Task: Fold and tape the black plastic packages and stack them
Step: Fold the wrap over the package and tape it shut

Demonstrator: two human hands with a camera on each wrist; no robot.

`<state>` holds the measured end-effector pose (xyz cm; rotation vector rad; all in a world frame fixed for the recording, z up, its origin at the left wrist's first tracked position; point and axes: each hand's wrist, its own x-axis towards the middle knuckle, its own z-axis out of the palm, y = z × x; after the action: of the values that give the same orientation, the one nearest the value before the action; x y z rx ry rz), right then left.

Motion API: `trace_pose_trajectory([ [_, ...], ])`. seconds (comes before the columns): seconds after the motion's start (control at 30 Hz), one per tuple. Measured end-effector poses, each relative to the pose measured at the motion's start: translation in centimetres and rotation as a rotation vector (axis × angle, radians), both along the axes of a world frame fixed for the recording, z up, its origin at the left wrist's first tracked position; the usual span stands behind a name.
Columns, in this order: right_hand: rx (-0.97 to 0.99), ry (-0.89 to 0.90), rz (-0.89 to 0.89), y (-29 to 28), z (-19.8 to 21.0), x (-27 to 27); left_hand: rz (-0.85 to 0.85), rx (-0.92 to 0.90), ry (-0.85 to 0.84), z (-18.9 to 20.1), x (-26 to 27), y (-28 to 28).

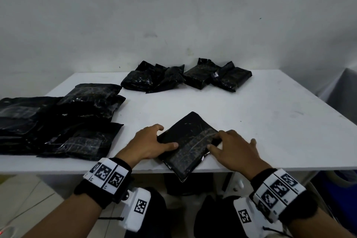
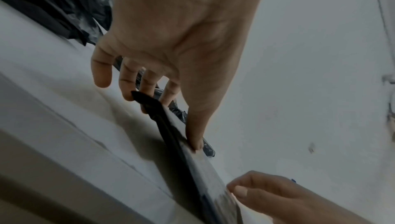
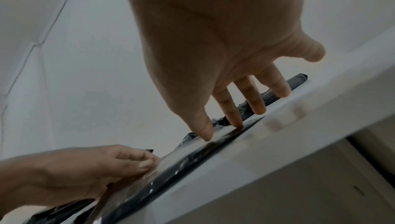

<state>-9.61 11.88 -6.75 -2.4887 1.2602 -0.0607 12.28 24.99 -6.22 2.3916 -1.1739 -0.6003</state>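
Observation:
A folded black plastic package (image 1: pixel 188 145) lies aslant at the table's front edge, its near corner hanging over the edge. A shiny strip like clear tape (image 1: pixel 201 137) runs across its top. My left hand (image 1: pixel 164 137) grips the package's left end, fingers curled round the far corner and thumb on top; the left wrist view shows the same pinch by the left hand (image 2: pixel 171 119) on the package (image 2: pixel 192 173). My right hand (image 1: pixel 216 140) presses straight fingers onto the right side, and in the right wrist view its fingertips (image 3: pixel 258 109) rest on the package (image 3: pixel 171 168).
A heap of flat black packages (image 1: pixel 58 121) fills the table's left side. Two groups of folded packages (image 1: pixel 152 79) (image 1: pixel 218 76) lie at the back near the wall. The white table (image 1: pixel 270 121) is bare on the right. A covered object (image 1: pixel 343 91) stands beyond the right edge.

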Motion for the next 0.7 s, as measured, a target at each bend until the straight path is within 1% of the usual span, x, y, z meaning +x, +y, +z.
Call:
trace_pose_trajectory([
  [0.17, 0.081, -0.146, -0.032, -1.3, 1.0, 1.0, 0.022, -0.2, 0.206, 1.2, 0.9, 1.4],
  [0.3, 0.242, -0.273, -0.023, -1.8, 1.9, 2.4, 0.052, -0.404, 0.433, 2.2, 1.3, 2.7],
  [0.4, 0.342, -0.322, -0.01, -2.1, 2.2, 3.3, 0.054, -0.54, 0.549, 2.9, 1.7, 3.6],
  [0.47, 0.39, -0.382, 0.009, -2.3, 2.3, 3.8, 0.048, -0.583, 0.556, 3.0, 2.0, 4.2],
  [0.53, 0.504, -0.523, 0.031, -2.3, 2.6, 4.3, 0.038, -0.618, 0.589, 3.0, 2.4, 4.6],
  [0.6, 0.616, -0.604, 0.058, -2.0, 3.2, 4.6, 0.054, -0.667, 0.69, 2.9, 2.9, 5.0],
  [0.7, 0.721, -0.684, 0.072, -1.9, 3.2, 4.4, 0.115, -0.749, 0.81, 3.1, 3.5, 5.5],
])
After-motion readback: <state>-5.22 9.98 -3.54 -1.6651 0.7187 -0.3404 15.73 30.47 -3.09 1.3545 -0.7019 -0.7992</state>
